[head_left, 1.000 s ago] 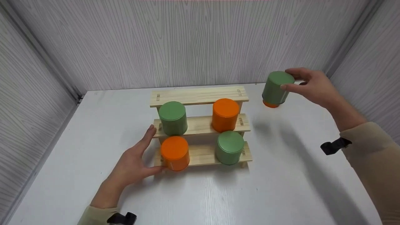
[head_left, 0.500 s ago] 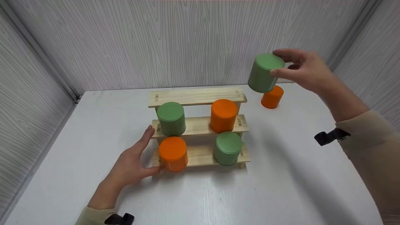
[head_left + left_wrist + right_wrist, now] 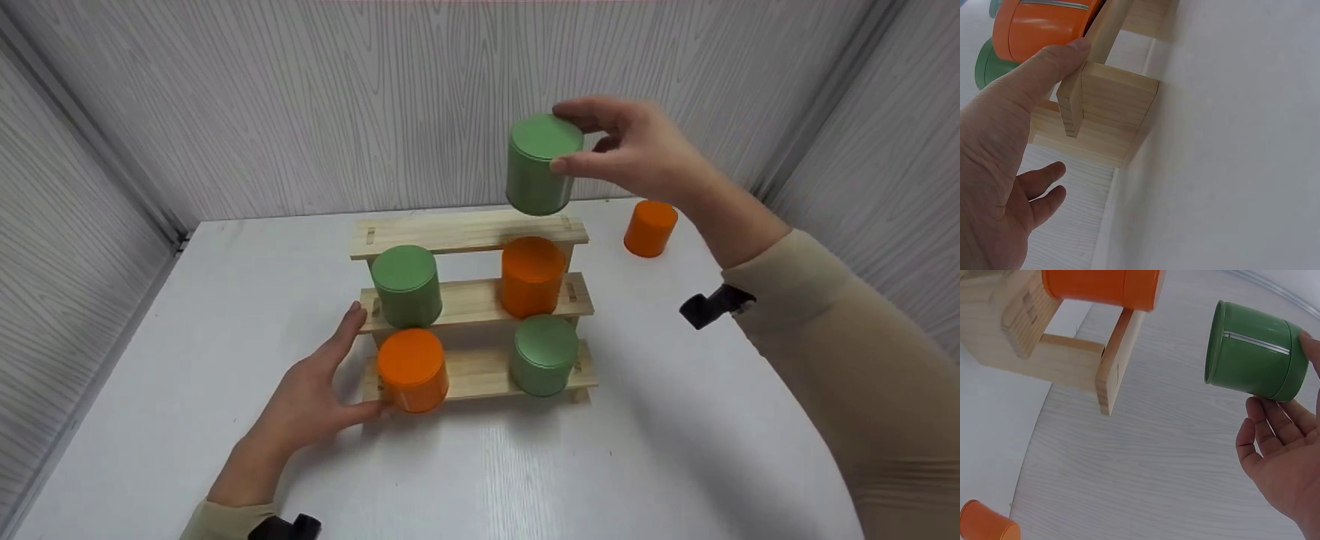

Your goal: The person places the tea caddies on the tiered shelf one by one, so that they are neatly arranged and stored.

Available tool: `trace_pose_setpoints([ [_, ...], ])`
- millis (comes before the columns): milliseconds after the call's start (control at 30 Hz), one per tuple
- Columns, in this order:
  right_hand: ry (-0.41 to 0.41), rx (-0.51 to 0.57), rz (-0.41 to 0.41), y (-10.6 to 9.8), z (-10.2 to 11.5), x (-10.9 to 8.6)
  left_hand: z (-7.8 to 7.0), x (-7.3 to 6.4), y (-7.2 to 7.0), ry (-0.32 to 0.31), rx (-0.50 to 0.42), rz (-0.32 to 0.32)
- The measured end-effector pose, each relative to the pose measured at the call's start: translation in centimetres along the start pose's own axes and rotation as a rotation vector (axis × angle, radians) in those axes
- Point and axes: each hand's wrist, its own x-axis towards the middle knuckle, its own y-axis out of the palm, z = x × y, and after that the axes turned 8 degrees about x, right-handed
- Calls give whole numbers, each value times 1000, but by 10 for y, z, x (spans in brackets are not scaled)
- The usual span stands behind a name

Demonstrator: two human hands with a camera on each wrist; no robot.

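Observation:
My right hand [image 3: 637,146] pinches a green tin [image 3: 536,176] between thumb and fingers near its lid, holding it above the right part of the top step of a wooden three-step rack [image 3: 450,229]. In the right wrist view, this green tin [image 3: 1252,349] is clear of the rack. My left hand [image 3: 307,401] lies at the rack's left end, thumb at the bottom step and a finger at the middle one. In the left wrist view, the thumb touches the step's end beside an orange tin [image 3: 1044,28]; the other visible fingers are free of the rack.
On the middle step stand a green tin [image 3: 407,289] at left and an orange tin [image 3: 532,277] at right. The bottom step bears an orange tin [image 3: 412,371] and a green tin [image 3: 544,356]. Another orange tin [image 3: 650,229] stands on the white table right of the rack.
My right hand has lifted the green tin and carried it left, from near the loose orange tin to above the rack's top step. My left hand has stayed at the rack.

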Motion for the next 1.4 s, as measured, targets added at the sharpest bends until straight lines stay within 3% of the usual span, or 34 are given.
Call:
trace_pose_setpoints([
  [267,-68,83,52,35,10,28,1,-3,0,31,6,-28],
  [633,-50,159,71,83,4,56,-1,-5,-1,2,6,2],
  [933,-8,201,87,114,2,66,-1,-6,0,8,19,3],
  [1400,1,214,108,137,3,70,1,-5,-1,22,7,-16],
])
